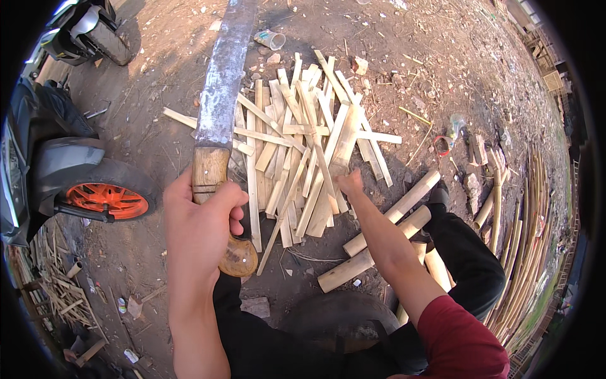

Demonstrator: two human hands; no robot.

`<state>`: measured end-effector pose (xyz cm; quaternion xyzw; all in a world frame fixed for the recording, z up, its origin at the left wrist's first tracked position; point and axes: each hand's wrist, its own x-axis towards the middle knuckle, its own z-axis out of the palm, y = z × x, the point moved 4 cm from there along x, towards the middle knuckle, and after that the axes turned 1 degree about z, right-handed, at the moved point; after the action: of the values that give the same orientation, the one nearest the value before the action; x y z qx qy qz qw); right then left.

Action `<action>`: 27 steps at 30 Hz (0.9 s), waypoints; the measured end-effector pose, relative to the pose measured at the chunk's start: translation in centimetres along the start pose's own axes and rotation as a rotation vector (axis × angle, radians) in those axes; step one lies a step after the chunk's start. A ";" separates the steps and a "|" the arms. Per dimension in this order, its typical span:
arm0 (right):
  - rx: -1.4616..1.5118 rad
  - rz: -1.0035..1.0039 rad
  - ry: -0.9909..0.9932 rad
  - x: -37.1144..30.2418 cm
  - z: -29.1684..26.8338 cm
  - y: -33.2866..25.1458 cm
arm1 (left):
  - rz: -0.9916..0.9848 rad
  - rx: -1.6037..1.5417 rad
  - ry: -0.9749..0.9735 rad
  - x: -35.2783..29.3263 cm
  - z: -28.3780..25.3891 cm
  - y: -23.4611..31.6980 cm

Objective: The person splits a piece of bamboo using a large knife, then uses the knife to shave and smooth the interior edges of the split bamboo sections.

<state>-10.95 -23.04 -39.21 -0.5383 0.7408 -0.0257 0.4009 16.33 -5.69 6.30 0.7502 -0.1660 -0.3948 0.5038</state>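
Raised at the left, my left hand [205, 211] is wrapped round the curved wooden handle of a machete [221, 88]. Its wide, worn metal blade points away from me and runs out of view at the top. My right hand [351, 182] reaches down to the near right side of a loose heap of split bamboo strips [303, 139]. Its fingers are closed at the lower end of a wide split bamboo piece [346, 138]; the fingertips are partly hidden. The strips lie crossed over one another on the dirt.
Uncut bamboo lengths [404, 205] lie near my right leg [467, 252]. Long bamboo poles [527, 221] line the far right. A motorbike wheel [107, 196] stands at the left. Beyond the heap is a plastic cup [270, 39]. A tyre [338, 312] is below me.
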 end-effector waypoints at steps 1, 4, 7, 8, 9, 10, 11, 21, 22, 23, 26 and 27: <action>-0.058 -0.014 0.047 -3.5 1.1 -2.0 | -0.022 0.020 0.054 -0.1 -1.0 -0.7; 0.046 0.054 -0.026 -3.3 0.9 -2.3 | -0.031 0.014 0.023 0.3 -0.3 -0.8; 0.169 0.012 -0.183 -2.1 0.1 -1.6 | -0.056 -0.022 -0.028 0.3 1.3 -0.7; 0.216 0.003 -0.217 -0.6 -0.2 -0.5 | -0.057 -0.044 -0.064 0.2 2.3 -0.3; 0.264 -0.009 -0.272 -0.6 0.1 -0.8 | -0.043 -0.047 -0.089 0.2 3.0 0.0; 0.298 -0.010 -0.257 -0.4 -0.1 -0.9 | -0.029 -0.050 -0.118 0.1 3.7 0.2; 0.333 -0.011 -0.238 -0.2 -0.4 -1.0 | -0.015 -0.055 -0.150 0.2 4.4 0.4; 0.626 -0.230 -0.370 -7.8 -15.2 -2.5 | 0.150 0.044 -0.316 -1.0 8.5 -0.1; 0.608 -0.302 -0.353 -8.2 -16.1 -2.4 | 0.163 0.064 -0.333 -1.0 8.9 -0.5; 0.509 -0.377 -0.252 -8.6 -16.2 -2.0 | 0.209 0.105 -0.323 -0.9 9.2 -1.1; 0.344 -0.522 0.020 -9.4 -16.3 0.8 | 0.336 0.214 -0.307 -1.2 11.1 -1.3; 0.378 -0.537 0.057 -10.0 -15.8 1.4 | 0.411 0.258 -0.317 -1.6 11.6 -1.5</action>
<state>-20.86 -20.54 -23.50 -0.6295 0.5653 -0.2828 0.4519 6.31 -11.23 3.61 0.6876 -0.4401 -0.3721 0.4416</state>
